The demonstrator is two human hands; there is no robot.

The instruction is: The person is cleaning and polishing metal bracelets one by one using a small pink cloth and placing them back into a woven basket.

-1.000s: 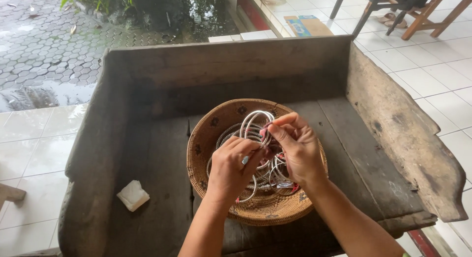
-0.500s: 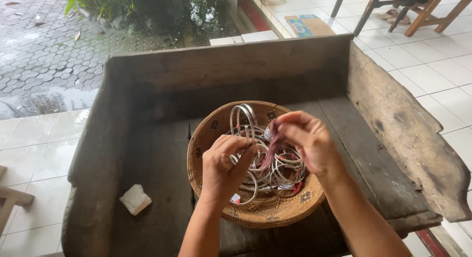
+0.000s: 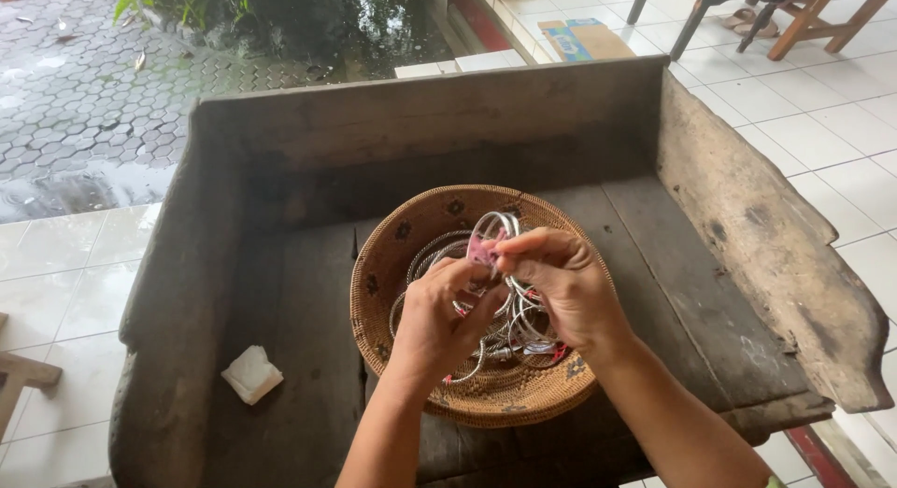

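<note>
Two hands over one woven basket [image 3: 397, 254], both pinched shut on the same small pink tag [image 3: 483, 251] tied to a bundle of silver bangles [image 3: 500, 228]. Left hand [image 3: 439, 320] gripping from below and to the left, fingertips closed on the tag's lower edge; right hand [image 3: 561, 287] closing in from the right, thumb and forefinger clamped on its top. Tag right between the two grips, neither hand nearer, held just above the basket's middle. Held bangles standing roughly upright behind the tag, rings rising away from the wrists toward the basket's far rim. More bangles [image 3: 523, 334] lying loose in the basket under the hands, tangled with red threads; too many and too overlapped to count, perhaps a dozen or more. Basket resting on an old wooden table [image 3: 299, 292] with raised boards on three sides. One white crumpled paper [image 3: 251, 373] on the table, well apart to the left. White floor tiles [image 3: 56, 264] around.
</note>
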